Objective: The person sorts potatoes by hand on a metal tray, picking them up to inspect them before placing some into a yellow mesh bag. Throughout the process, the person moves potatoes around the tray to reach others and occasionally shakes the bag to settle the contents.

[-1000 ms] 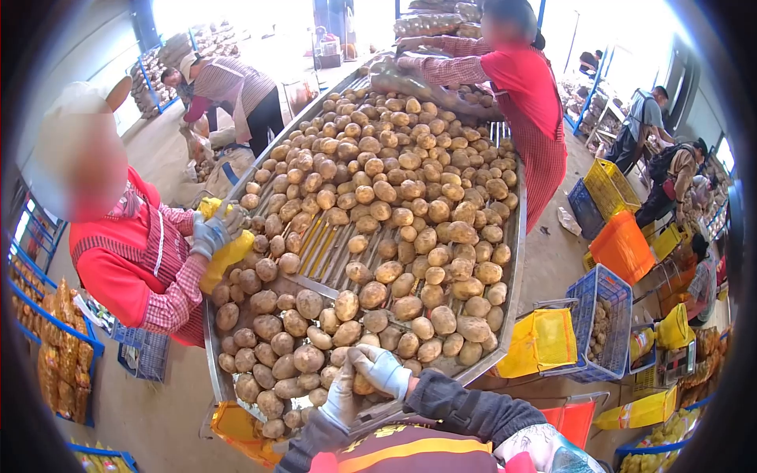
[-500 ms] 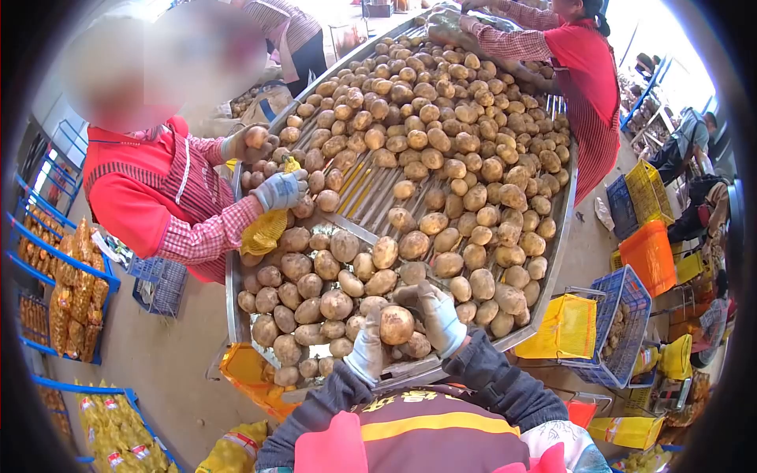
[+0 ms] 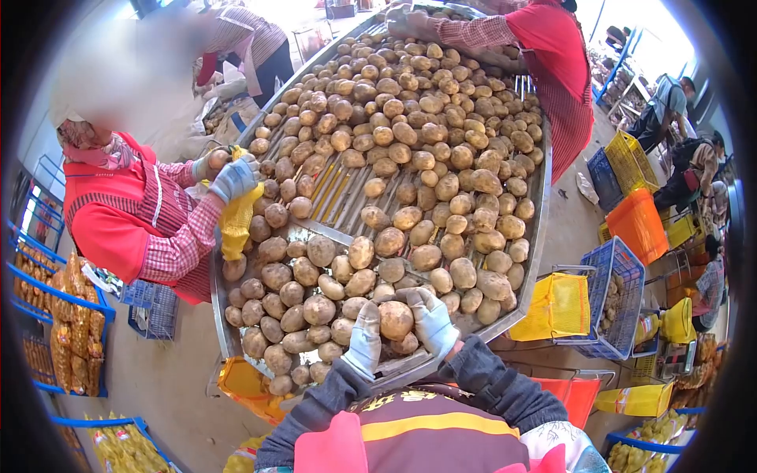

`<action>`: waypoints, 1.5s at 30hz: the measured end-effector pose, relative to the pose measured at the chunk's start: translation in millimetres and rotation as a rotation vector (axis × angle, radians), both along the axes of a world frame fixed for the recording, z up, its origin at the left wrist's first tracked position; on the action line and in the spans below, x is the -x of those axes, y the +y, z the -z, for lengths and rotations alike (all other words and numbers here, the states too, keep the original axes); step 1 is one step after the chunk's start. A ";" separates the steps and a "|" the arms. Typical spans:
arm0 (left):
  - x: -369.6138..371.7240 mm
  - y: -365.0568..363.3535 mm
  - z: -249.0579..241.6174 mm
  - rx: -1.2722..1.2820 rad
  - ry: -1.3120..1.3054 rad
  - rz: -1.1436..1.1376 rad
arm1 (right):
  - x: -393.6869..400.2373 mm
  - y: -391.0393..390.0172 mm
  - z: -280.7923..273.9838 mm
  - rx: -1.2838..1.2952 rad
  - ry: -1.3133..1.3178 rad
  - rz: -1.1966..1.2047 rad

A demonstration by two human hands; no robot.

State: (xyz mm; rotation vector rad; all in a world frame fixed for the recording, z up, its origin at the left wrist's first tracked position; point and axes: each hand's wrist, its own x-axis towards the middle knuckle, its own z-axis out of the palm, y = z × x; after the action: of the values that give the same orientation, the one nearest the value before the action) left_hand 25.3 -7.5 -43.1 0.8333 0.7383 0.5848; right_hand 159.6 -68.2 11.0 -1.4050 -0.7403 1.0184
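A large round potato (image 3: 396, 321) sits between my two gloved hands at the near end of the sorting table (image 3: 331, 232). My right hand (image 3: 432, 322) curls over its right side and far edge, fingers closed on it. Against its left side is my left hand (image 3: 364, 340), also closed on it, with some fingertips hidden. Both gloves are pale grey-white. Many loose potatoes (image 3: 319, 309) lie just beyond and to the left of my hands, and another potato is partly visible beneath the held one.
To the left a co-worker (image 3: 169, 209) in grey gloves handles a yellow mesh bag (image 3: 236, 217). Another person (image 3: 556, 79) leans over the far right side. Blue crates (image 3: 615, 296), a yellow bin (image 3: 558, 307) and an orange bin (image 3: 252, 386) stand around the table's metal rim.
The view has shifted slightly, moving the table left in the picture. My hands stay around the same potato, fingers now nearer it. The left co-worker's hands have raised the yellow mesh bag.
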 end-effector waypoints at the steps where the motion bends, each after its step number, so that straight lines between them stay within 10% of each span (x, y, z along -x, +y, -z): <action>1: -4.8 -1.7 -0.3 -0.002 0.002 0.004 | 2.4 -2.2 -4.4 -0.032 0.003 0.000; 4: -13.7 -6.1 -8.0 -0.296 0.063 -0.198 | 2.3 -4.9 23.6 -0.205 -0.197 0.007; 7: -9.0 -4.6 -53.3 -0.172 0.217 -0.063 | -21.4 -11.0 23.5 0.055 0.974 -0.072; 13: -20.4 -11.8 -49.7 -0.325 -0.008 -0.038 | -26.6 -26.3 27.1 -0.024 1.464 -0.216; 14: -23.6 -18.7 -76.2 -0.268 -0.021 0.100 | -23.3 -24.3 9.9 -0.029 1.466 -0.211; 16: -30.3 -10.0 -66.2 -1.262 0.384 0.211 | -18.5 -26.5 -23.5 0.271 1.202 0.012; 18: -36.6 -11.8 -59.6 -0.725 0.326 0.367 | -23.0 -34.9 37.0 0.132 1.138 -0.092; 26: -56.9 -19.5 -35.8 -1.436 0.150 0.362 | -69.4 -96.6 5.7 0.178 0.722 0.051; 29: -51.6 -21.0 -28.0 -1.336 0.156 0.416 | -140.4 -159.3 48.9 -0.255 1.184 0.330; 34: -31.4 -32.8 -23.3 -1.276 0.320 0.459 | -200.7 -201.1 60.1 -0.184 0.884 1.261; 37: -26.5 -35.0 -23.0 -1.225 0.342 0.495 | -172.0 -141.0 34.5 0.167 0.199 0.797; 39: -21.7 -33.5 -17.8 -1.209 0.331 0.462 | -150.6 -99.2 41.0 0.220 -0.983 0.412; 45: -1.3 -21.6 -18.9 -1.094 0.338 0.383 | -118.6 1.6 27.0 0.844 -1.276 -0.143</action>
State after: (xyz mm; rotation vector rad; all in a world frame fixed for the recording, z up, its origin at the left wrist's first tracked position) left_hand 26.6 -29.1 -24.2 2.0737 0.4968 0.4809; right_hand 278.2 -66.6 -16.1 -2.8285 -1.3976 0.3993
